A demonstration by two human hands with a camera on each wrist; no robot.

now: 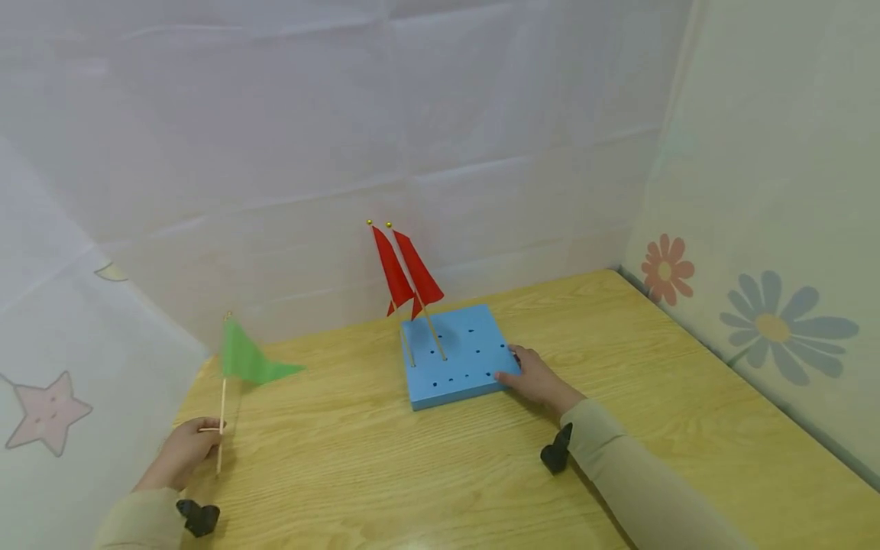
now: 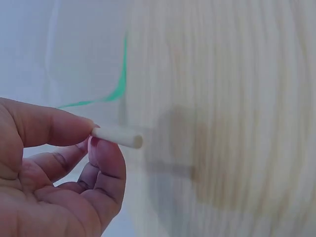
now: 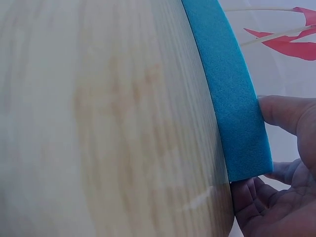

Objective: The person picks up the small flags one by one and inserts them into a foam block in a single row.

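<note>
My left hand pinches the thin wooden stick of a green flag between thumb and finger, over the left part of the table. The flag is nearly upright, and the stick's blunt lower end points toward the left wrist camera. On the table sits a blue foam board with several holes. My right hand holds the board by its right edge, thumb on top and fingers curled at the side. Two red flags on sticks with gold bead tips stand in the board, tilted left.
The wooden table meets a white cloth wall at the back. A cloth with printed flowers hangs on the right, and one with a printed star on the left.
</note>
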